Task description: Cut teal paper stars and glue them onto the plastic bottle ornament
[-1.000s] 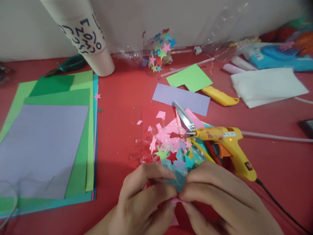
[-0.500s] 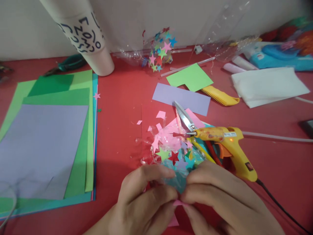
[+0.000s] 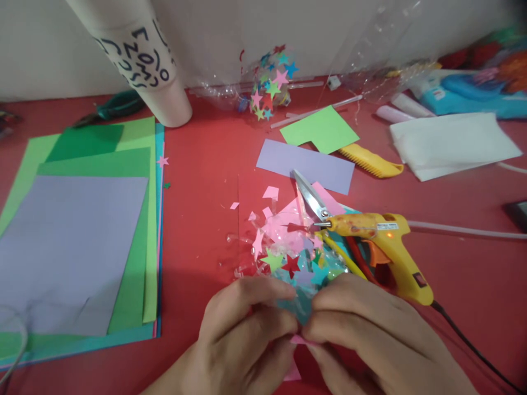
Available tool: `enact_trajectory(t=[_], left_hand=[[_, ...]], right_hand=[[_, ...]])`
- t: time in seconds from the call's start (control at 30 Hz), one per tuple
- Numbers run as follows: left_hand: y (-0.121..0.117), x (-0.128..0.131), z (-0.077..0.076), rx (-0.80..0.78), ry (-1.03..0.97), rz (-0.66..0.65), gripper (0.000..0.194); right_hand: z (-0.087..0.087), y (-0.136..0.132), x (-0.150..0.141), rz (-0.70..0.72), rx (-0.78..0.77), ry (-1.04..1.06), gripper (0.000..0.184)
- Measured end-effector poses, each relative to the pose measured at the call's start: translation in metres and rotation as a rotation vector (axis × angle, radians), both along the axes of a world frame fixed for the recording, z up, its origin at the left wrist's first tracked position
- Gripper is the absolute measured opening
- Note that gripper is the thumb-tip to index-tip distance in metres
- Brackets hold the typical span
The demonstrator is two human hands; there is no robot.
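Note:
My left hand (image 3: 242, 329) and my right hand (image 3: 370, 323) meet at the lower middle. Both are closed, pinching a small piece of pink paper (image 3: 299, 340) between thumbs and fingers; most of it is hidden. Just beyond the fingertips lies crinkled clear plastic dotted with paper stars, among them a red star (image 3: 291, 266) and a light green star (image 3: 272, 260). To the right of these, a yellow glue gun (image 3: 382, 230) rests on its side with an orange light on. Scissors (image 3: 310, 195) lie partly beneath its nozzle.
Coloured paper sheets (image 3: 82, 247) are stacked at the left, with pliers (image 3: 111, 109) and a white tumbler (image 3: 164, 104) behind. A star-covered clear object (image 3: 272, 88) stands at the back. A yellow cutter (image 3: 373, 161) and folded white paper (image 3: 453, 144) lie at the right.
Almost nothing differs. The hands keep their pinch on the pink paper, and the star-dotted plastic beyond them has shifted very slightly left.

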State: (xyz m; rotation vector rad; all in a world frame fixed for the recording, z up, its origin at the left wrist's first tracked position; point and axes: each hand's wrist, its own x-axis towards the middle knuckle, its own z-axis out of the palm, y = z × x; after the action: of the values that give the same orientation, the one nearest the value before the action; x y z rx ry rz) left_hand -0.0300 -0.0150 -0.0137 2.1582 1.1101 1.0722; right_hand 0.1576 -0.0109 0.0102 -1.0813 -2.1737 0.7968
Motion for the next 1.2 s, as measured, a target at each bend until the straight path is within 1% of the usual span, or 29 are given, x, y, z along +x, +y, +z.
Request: enact_trajectory(t=[0.1,0.2,0.3,0.4,0.53,0.6,0.7,0.8,0.87,0.93,1.07,1.2], left_hand=[[0.000,0.000,0.000,-0.005,0.004,0.020,0.009],[-0.001,-0.001,0.000,0.007,-0.014,-0.007,0.009],[0.000,0.000,0.002,-0.008,-0.033,-0.014,0.009],[0.000,0.001,0.004,-0.008,-0.016,0.000,0.010],[-0.001,-0.002,0.002,0.013,0.010,-0.028,0.011],[-0.002,-0.004,-0.001,0.018,0.011,-0.032,0.012],[-0.003,-0.004,-0.004,0.060,0.011,0.007,0.022],[-0.003,-0.001,-0.007,0.110,-0.013,0.072,0.038],[-0.002,0.001,-0.010,0.122,-0.026,0.110,0.040],[-0.002,0.001,-0.012,0.125,-0.029,0.127,0.039],[-0.001,0.001,-0.014,0.147,-0.020,0.148,0.039],[0.001,0.001,-0.014,0.133,-0.030,0.184,0.039]], right_hand=[[-0.001,0.002,0.000,-0.001,-0.046,0.028,0.016],[-0.005,0.004,-0.001,0.024,-0.081,0.051,0.018],[-0.006,0.005,-0.003,0.049,-0.045,0.048,0.022],[-0.003,0.006,-0.004,0.053,-0.035,0.003,0.025],[0.000,0.005,-0.004,-0.005,-0.023,0.016,0.020],[-0.001,0.005,-0.004,-0.011,-0.006,0.043,0.016],[-0.004,0.006,-0.003,-0.027,0.089,0.038,0.011],[-0.007,0.008,-0.002,-0.091,0.256,-0.038,0.009],[-0.008,0.009,-0.002,-0.139,0.349,-0.091,0.007],[-0.009,0.009,-0.001,-0.168,0.410,-0.106,0.009],[-0.007,0.009,0.001,-0.236,0.444,-0.021,0.014],[-0.006,0.013,0.006,-0.328,0.420,0.109,0.015]])
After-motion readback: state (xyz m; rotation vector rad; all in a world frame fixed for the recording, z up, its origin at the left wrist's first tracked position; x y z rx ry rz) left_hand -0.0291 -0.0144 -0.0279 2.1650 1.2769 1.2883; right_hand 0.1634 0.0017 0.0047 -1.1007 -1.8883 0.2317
